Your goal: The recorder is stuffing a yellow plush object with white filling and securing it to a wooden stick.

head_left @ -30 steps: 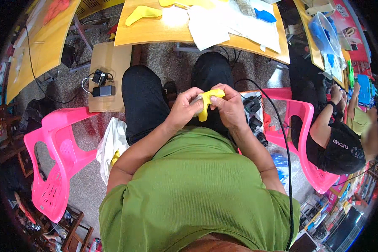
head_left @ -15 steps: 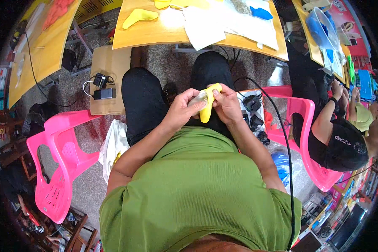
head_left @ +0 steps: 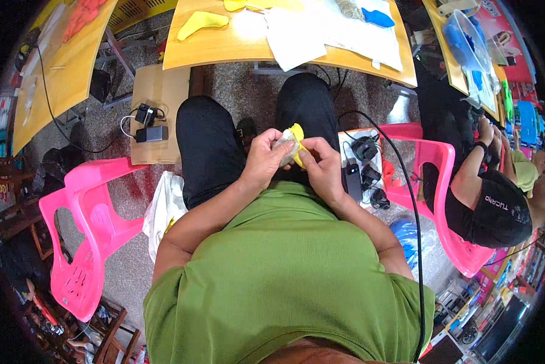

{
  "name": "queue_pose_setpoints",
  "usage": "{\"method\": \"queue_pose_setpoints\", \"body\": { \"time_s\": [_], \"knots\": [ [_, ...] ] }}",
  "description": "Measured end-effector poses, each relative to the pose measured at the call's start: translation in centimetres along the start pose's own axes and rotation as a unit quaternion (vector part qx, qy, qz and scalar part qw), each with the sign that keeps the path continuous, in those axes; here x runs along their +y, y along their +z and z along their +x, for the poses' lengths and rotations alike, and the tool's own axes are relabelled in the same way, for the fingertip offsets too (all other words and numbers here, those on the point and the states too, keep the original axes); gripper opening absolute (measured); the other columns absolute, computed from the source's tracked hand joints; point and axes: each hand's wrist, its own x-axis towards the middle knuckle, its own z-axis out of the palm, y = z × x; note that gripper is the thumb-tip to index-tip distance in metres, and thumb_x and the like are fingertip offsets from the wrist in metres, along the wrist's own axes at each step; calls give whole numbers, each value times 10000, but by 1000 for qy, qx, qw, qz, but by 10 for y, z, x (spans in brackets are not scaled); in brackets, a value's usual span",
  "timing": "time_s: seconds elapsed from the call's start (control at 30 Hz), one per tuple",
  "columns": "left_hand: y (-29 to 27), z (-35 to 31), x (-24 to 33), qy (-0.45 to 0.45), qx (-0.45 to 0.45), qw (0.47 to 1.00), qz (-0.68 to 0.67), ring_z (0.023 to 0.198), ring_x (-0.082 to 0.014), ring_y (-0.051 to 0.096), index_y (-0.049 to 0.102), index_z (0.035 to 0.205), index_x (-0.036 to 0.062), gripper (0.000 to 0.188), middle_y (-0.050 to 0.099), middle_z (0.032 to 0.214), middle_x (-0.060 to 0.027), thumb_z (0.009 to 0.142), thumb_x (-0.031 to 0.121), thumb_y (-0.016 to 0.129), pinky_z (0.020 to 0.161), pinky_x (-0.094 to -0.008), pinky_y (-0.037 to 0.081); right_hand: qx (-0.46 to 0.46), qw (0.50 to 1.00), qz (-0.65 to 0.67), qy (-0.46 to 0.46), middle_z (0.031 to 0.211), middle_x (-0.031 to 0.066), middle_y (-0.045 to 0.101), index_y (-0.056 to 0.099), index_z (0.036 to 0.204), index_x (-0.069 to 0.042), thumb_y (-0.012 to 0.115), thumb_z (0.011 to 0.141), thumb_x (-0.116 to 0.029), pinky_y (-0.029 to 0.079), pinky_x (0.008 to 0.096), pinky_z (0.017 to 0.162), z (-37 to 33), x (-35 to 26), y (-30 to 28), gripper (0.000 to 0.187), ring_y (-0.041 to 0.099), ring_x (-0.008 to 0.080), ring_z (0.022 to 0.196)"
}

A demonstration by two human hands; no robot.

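Note:
Above my lap, both hands work on a small yellow fabric piece (head_left: 297,131) with a whitish, fluffy-looking wad (head_left: 285,140) against it. My left hand (head_left: 264,153) closes on the wad and the near side of the fabric. From the other side, my right hand (head_left: 322,162) pinches the yellow edge between thumb and fingers. The lower part of the piece is mostly hidden by my fingers. On the wooden table (head_left: 224,51) ahead lies another yellow piece (head_left: 202,24), curved like a small sock. A blue piece (head_left: 378,17) rests at the table's right side.
White sheets (head_left: 295,45) overhang the table's near edge. Pink plastic chairs stand left (head_left: 96,224) and right (head_left: 439,182). A black cable (head_left: 415,212) runs down my right side. Chargers (head_left: 151,133) lie on cardboard at left. A person in a black cap (head_left: 501,209) sits at right.
The yellow piece, earlier hanging long between my hands, is now bunched and shows less below the fingers. My right hand has shifted slightly down and left along it.

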Motion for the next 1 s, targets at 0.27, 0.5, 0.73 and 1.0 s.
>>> {"method": "queue_pose_setpoints", "body": {
  "time_s": [0.27,0.5,0.73,1.0],
  "knots": [
    [-4,22,-22,28,35,995,95,440,-65,426,514,734,56,135,509,593,-3,827,92,604,365,-233,299,-3,928,-206,-312,747,137,540,562,843,-27,588,742,12,471,390,578,13,-9,-5,111,572,338,692],
    [-4,31,-12,163,-46,971,171,633,-100,553,597,838,-1,89,603,693,-15,768,51,608,592,-255,457,-90,993,65,-44,815,-3,561,574,913,-19,555,852,-27,437,236,655,19,10,-27,64,530,90,743],
    [-7,32,-15,107,-7,939,327,558,-51,498,578,738,9,77,589,674,-8,781,69,597,495,-228,398,-152,975,145,66,840,2,569,578,941,-7,548,887,-90,434,205,672,29,9,-36,104,521,58,759],
    [8,30,-2,-62,51,992,-97,565,-134,572,578,812,24,99,600,708,-49,853,103,536,543,-273,488,8,993,114,-38,927,38,542,503,1069,-31,681,739,-39,493,238,657,-6,21,-11,376,561,119,803]
  ]
}}
